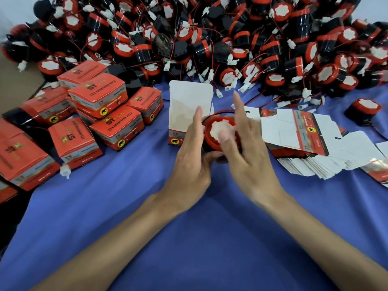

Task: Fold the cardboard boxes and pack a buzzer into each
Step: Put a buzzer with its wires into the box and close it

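Now: left hand grips one buzzer from below and the side, forefinger straight against the open box. Right hand has fingers spread and straight, thumb pressing the buzzer's white face. Box stands upright on the blue cloth, flap up, touching the buzzer's far side. Packed boxes stacked left; flat box blanks right; buzzer heap behind.

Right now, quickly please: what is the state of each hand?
Left hand: holds the buzzer from its side.
Right hand: open, thumb presses on the buzzer's white face.
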The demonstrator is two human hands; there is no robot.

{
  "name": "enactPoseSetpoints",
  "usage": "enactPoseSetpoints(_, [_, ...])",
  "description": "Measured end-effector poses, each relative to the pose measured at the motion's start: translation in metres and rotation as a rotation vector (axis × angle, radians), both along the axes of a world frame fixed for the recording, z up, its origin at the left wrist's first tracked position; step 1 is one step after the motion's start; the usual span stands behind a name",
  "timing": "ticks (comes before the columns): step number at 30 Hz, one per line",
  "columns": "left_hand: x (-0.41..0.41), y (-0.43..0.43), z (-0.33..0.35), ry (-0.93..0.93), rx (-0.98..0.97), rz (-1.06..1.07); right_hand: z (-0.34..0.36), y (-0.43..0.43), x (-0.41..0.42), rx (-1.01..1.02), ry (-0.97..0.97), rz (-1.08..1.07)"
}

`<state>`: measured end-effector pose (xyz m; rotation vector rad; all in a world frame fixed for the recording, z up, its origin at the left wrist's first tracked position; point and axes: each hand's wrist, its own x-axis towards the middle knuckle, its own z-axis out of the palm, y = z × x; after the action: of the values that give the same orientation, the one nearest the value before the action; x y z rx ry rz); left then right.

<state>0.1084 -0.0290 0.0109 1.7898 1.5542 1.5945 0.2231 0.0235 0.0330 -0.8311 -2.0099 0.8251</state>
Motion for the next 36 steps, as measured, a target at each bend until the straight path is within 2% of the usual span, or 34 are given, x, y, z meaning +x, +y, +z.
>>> enactPoseSetpoints(3, [-0.003, 0.000, 0.001, 0.002, 0.012, -0.007, -0.003, -0.001, 0.001, 0.110, -0.130, -0.016])
enactPoseSetpoints(6, [-0.004, 0.001, -0.001, 0.033, -0.025, -0.015, -0.003, 0.008, 0.005, 0.230, -0.132, -0.066])
enactPoseSetpoints(9, [-0.003, 0.000, -0.003, 0.018, -0.087, -0.060, -0.006, 0.011, 0.007, 0.334, -0.155, -0.003])
enactPoseSetpoints(14, [-0.002, 0.000, -0.008, -0.005, -0.179, -0.121, -0.013, 0.007, 0.004, 0.075, -0.165, 0.128])
enactPoseSetpoints(22, [-0.001, -0.007, 0.000, -0.193, -0.312, -0.357, -0.020, 0.015, 0.006, 0.130, -0.057, 0.084])
enactPoseSetpoints(27, [-0.003, -0.010, -0.002, -0.290, -0.272, -0.454, -0.016, 0.012, 0.004, 0.040, -0.031, 0.175])
enactPoseSetpoints(32, [-0.008, 0.003, -0.009, -0.429, -0.259, -0.414, -0.013, 0.011, 0.001, 0.029, -0.011, 0.077])
enactPoseSetpoints(36, [-0.012, 0.002, -0.012, -0.453, -0.253, -0.404, -0.011, 0.009, -0.001, 0.034, -0.022, 0.001])
